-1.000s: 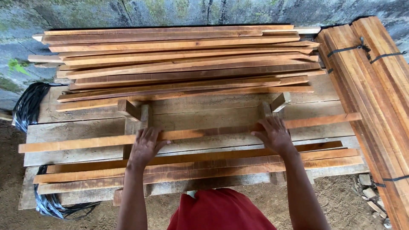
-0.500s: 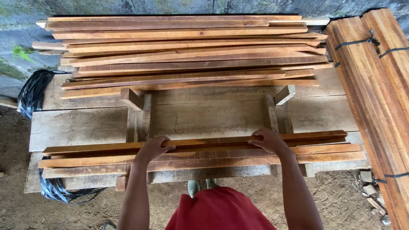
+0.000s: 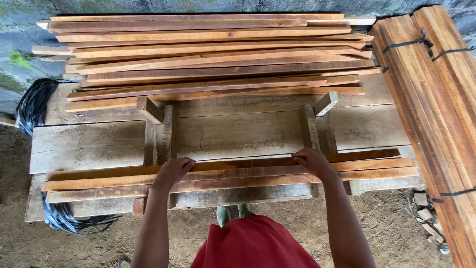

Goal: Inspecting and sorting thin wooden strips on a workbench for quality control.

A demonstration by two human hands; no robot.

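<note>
My left hand (image 3: 172,170) and my right hand (image 3: 310,161) rest palm down, fingers curled over the far edge of a long reddish wooden slat (image 3: 238,164). That slat lies against two more slats (image 3: 233,178) in a near row along the front of a low plank bench (image 3: 238,131). Both hands press on the top of this near row, about shoulder width apart. A large loose pile of similar slats (image 3: 213,54) lies across the back of the bench.
A strapped bundle of slats (image 3: 436,99) runs along the right side. Coils of black strapping sit at the left (image 3: 34,101) and lower left (image 3: 64,216). Two upright wooden stops (image 3: 148,109) (image 3: 325,103) stand on the bench. Dirt floor lies below, a concrete wall behind.
The slat under my hands has slid toward me from the middle of the bench and now lies snug against the near row. Both hands came back with it.
</note>
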